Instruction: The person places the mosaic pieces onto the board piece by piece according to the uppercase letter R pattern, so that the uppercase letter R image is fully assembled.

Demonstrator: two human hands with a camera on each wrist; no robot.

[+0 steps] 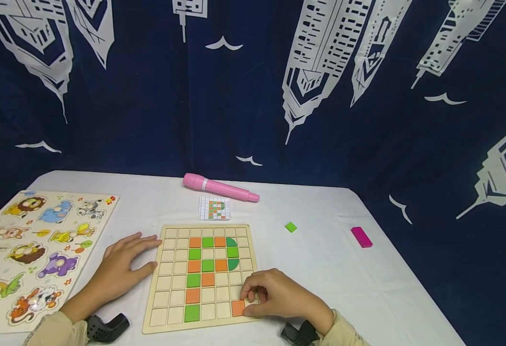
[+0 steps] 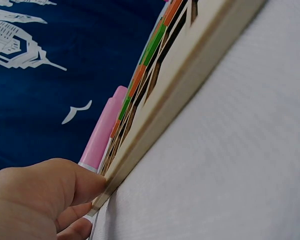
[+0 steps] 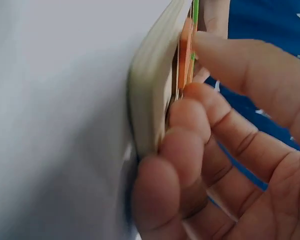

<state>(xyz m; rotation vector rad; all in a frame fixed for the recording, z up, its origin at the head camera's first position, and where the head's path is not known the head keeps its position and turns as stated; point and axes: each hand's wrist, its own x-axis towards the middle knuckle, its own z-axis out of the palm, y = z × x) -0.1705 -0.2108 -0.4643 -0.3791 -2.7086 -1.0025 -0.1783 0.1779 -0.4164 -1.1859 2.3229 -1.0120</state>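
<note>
A wooden grid board (image 1: 158, 299) lies on the table, with orange and green square tiles and two rounded dark-green tiles in its cells. My left hand (image 1: 120, 269) rests at the board's left edge, thumb and fingertips against the rim and fingers fairly straight. At the lower right of the board, my right hand (image 1: 279, 294) has thumb and index finger on an orange square tile (image 1: 237, 308) in the bottom row. In the right wrist view, that orange tile (image 3: 185, 55) shows between thumb and index fingertip; the other fingers curl by the board's rim. Whether it lies fully flat cannot be told.
Behind the board are a small pattern card (image 1: 214, 208) and a pink pen-shaped stick (image 1: 222, 188). A loose green tile (image 1: 290, 227) and a magenta block (image 1: 361, 237) lie to the right. An animal puzzle board (image 1: 32, 254) covers the table's left side.
</note>
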